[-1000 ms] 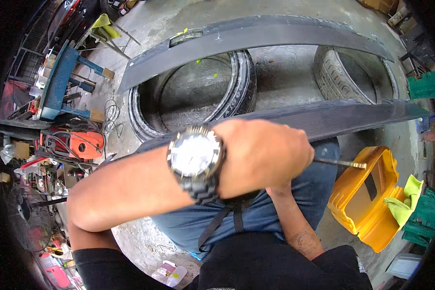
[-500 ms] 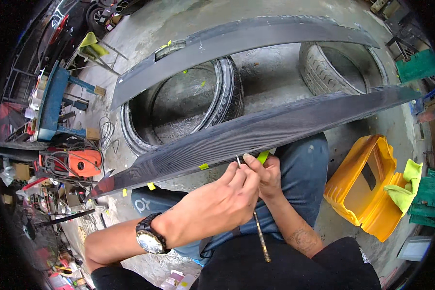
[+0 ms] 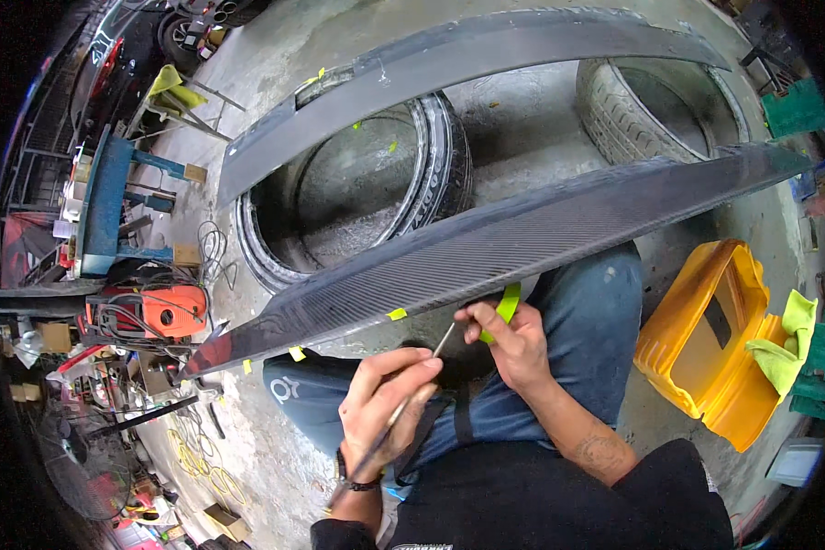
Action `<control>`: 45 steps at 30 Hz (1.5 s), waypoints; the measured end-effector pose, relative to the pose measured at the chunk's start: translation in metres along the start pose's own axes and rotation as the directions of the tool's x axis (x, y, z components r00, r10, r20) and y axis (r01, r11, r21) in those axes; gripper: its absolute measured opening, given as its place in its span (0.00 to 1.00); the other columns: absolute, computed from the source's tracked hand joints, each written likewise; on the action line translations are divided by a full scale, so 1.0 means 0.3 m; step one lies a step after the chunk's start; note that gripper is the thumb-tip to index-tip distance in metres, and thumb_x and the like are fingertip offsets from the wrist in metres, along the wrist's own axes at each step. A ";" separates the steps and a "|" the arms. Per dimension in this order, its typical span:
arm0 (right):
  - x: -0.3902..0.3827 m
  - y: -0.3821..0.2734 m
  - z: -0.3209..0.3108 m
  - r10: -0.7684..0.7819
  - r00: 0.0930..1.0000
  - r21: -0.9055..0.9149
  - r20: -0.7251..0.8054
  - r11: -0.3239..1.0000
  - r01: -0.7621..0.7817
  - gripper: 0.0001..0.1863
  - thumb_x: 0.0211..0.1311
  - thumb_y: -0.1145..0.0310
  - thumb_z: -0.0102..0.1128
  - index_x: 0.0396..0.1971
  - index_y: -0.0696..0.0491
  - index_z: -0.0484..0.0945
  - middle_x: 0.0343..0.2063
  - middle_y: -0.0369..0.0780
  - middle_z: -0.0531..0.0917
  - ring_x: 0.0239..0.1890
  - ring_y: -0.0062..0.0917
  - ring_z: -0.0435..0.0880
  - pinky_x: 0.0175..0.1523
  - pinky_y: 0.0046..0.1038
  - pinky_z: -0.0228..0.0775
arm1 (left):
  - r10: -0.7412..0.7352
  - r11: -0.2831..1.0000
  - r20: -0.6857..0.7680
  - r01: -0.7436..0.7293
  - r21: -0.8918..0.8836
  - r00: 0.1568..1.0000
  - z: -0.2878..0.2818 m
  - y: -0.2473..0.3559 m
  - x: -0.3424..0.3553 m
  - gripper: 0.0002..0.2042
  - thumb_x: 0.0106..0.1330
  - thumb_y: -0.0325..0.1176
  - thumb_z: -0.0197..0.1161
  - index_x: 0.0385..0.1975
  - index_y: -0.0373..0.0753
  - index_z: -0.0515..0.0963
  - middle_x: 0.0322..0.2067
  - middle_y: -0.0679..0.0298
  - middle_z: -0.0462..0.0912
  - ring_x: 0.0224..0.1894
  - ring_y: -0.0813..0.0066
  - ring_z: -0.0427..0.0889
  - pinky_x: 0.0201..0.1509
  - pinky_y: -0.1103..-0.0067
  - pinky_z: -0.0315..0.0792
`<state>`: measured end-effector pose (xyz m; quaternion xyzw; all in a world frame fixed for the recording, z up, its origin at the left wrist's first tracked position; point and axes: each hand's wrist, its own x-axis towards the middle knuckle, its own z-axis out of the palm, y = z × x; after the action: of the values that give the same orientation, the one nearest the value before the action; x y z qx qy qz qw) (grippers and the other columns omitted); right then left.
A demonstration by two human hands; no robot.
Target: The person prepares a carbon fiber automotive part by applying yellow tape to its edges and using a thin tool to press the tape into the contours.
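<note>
A long dark carbon-fibre panel (image 3: 495,247) slants across in front of me, over my knees. Small yellow-green tape tabs (image 3: 397,313) stick along its near edge. My left hand (image 3: 385,399) is closed around the handle of a slim paintbrush (image 3: 445,340), its silvery end pointing up and right toward my other hand. Just below the panel's edge, my right hand (image 3: 520,344) pinches beside the brush's tip. A strip of yellow-green tape (image 3: 510,301) curls between its fingers. The bristles are too small to make out.
A second dark panel (image 3: 522,50) lies across two tires (image 3: 445,165) beyond. To the right stands a cut-open yellow container (image 3: 655,353) with a green cloth (image 3: 788,353) over its edge. An orange machine (image 3: 179,312), cables and a blue stand (image 3: 105,206) are at left.
My left hand has drawn back down and left from the panel's edge, with the brush now slanting across it. My right hand has shifted slightly right and down, its tape strip showing more.
</note>
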<state>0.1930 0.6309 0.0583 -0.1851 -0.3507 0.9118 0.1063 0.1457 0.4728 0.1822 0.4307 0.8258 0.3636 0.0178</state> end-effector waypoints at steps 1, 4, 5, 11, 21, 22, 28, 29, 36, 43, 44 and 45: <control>-0.019 0.000 -0.002 0.033 0.999 -0.034 0.035 0.999 -0.032 0.12 0.68 0.65 0.64 0.42 0.60 0.83 0.39 0.41 0.88 0.32 0.18 0.82 0.43 0.23 0.75 | -0.131 0.980 -0.136 0.108 -0.166 0.982 0.023 -0.005 -0.033 0.09 0.65 0.22 0.64 0.44 0.33 0.83 0.45 0.49 0.82 0.40 0.63 0.87 0.45 0.75 0.82; -0.046 -0.004 -0.003 0.005 0.988 0.131 0.157 0.991 -0.026 0.15 0.69 0.63 0.64 0.44 0.61 0.83 0.43 0.42 0.87 0.34 0.20 0.82 0.43 0.24 0.76 | -0.311 0.883 -0.322 0.147 -0.445 0.894 0.079 -0.024 -0.068 0.05 0.68 0.23 0.62 0.40 0.29 0.81 0.42 0.48 0.83 0.33 0.64 0.88 0.39 0.76 0.82; -0.058 -0.021 -0.006 0.033 0.980 0.112 0.195 0.992 -0.056 0.12 0.65 0.66 0.68 0.40 0.61 0.84 0.42 0.42 0.87 0.36 0.21 0.83 0.44 0.24 0.75 | -0.369 0.821 -0.285 0.166 -0.547 0.884 0.086 -0.021 -0.075 0.06 0.69 0.23 0.62 0.41 0.28 0.81 0.41 0.48 0.83 0.34 0.63 0.88 0.39 0.76 0.82; -0.095 -0.066 -0.006 -0.002 0.948 -0.162 0.318 0.985 0.056 0.07 0.57 0.75 0.74 0.33 0.59 0.85 0.34 0.39 0.87 0.36 0.21 0.83 0.43 0.23 0.75 | -0.535 0.626 -0.148 0.273 -0.730 0.832 0.099 -0.020 -0.108 0.07 0.71 0.25 0.60 0.43 0.28 0.79 0.38 0.45 0.86 0.32 0.63 0.88 0.45 0.73 0.79; -0.078 -0.048 -0.031 -0.058 0.996 -0.148 0.070 0.987 0.068 0.10 0.66 0.66 0.67 0.29 0.57 0.81 0.27 0.37 0.84 0.30 0.19 0.80 0.39 0.22 0.73 | -0.481 0.785 -0.355 0.213 -0.581 0.802 -0.016 -0.051 -0.046 0.10 0.76 0.32 0.53 0.44 0.30 0.74 0.37 0.43 0.84 0.31 0.60 0.87 0.38 0.70 0.83; -0.074 -0.040 -0.030 -0.064 0.997 -0.117 0.036 0.991 0.068 0.11 0.67 0.64 0.67 0.30 0.57 0.80 0.28 0.37 0.83 0.30 0.18 0.80 0.38 0.22 0.72 | -0.480 0.788 -0.354 0.216 -0.577 0.803 -0.028 -0.057 -0.008 0.10 0.76 0.32 0.53 0.44 0.30 0.74 0.37 0.43 0.84 0.31 0.60 0.87 0.38 0.70 0.83; -0.028 -0.030 0.002 -0.030 0.993 -0.041 -0.117 0.999 0.026 0.13 0.62 0.65 0.72 0.38 0.58 0.82 0.32 0.38 0.85 0.32 0.18 0.82 0.44 0.22 0.74 | -0.396 0.747 0.125 0.399 -0.532 0.910 -0.103 -0.125 0.272 0.10 0.78 0.31 0.48 0.46 0.28 0.70 0.42 0.39 0.83 0.40 0.53 0.88 0.47 0.66 0.83; -0.022 -0.033 0.013 -0.073 0.989 -0.076 -0.128 0.995 0.064 0.14 0.62 0.65 0.72 0.41 0.59 0.83 0.34 0.37 0.86 0.33 0.18 0.82 0.45 0.21 0.75 | -0.355 0.724 0.235 0.425 -0.544 0.905 -0.113 -0.136 0.301 0.10 0.79 0.31 0.48 0.46 0.28 0.70 0.42 0.39 0.83 0.42 0.52 0.88 0.48 0.66 0.83; -0.009 -0.045 -0.027 -0.023 0.995 -0.128 -0.092 0.992 0.011 0.12 0.64 0.70 0.68 0.43 0.62 0.81 0.38 0.45 0.87 0.39 0.27 0.86 0.43 0.28 0.80 | -0.247 0.667 0.484 0.510 -0.544 0.840 -0.084 -0.172 0.389 0.09 0.79 0.29 0.49 0.46 0.27 0.69 0.41 0.44 0.84 0.45 0.55 0.88 0.51 0.69 0.83; 0.007 -0.080 -0.003 -0.027 0.996 -0.001 -0.082 1.000 0.027 0.09 0.67 0.69 0.66 0.39 0.60 0.85 0.35 0.41 0.89 0.34 0.19 0.85 0.40 0.22 0.79 | -0.175 0.702 0.518 0.475 -0.531 0.837 -0.075 -0.194 0.383 0.08 0.79 0.27 0.47 0.46 0.27 0.68 0.44 0.43 0.83 0.46 0.53 0.87 0.53 0.68 0.82; 0.008 -0.083 0.000 -0.020 0.996 -0.008 -0.084 1.000 0.020 0.09 0.67 0.69 0.66 0.39 0.60 0.85 0.35 0.41 0.89 0.33 0.19 0.85 0.39 0.21 0.79 | -0.162 0.710 0.518 0.464 -0.530 0.840 -0.076 -0.199 0.381 0.08 0.78 0.27 0.47 0.46 0.27 0.67 0.44 0.43 0.83 0.47 0.53 0.87 0.53 0.68 0.82; 0.009 -0.081 0.003 -0.013 0.996 -0.015 -0.085 1.000 0.011 0.09 0.67 0.69 0.66 0.38 0.60 0.85 0.35 0.41 0.89 0.33 0.18 0.85 0.39 0.21 0.78 | -0.148 0.717 0.518 0.452 -0.530 0.842 -0.077 -0.203 0.379 0.08 0.78 0.26 0.47 0.46 0.27 0.67 0.44 0.43 0.83 0.47 0.52 0.87 0.54 0.68 0.82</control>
<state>0.1919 0.6489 0.0747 -0.2224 -0.3537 0.8999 0.1253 0.0237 0.5195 0.1940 0.3252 0.6878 0.5045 0.4082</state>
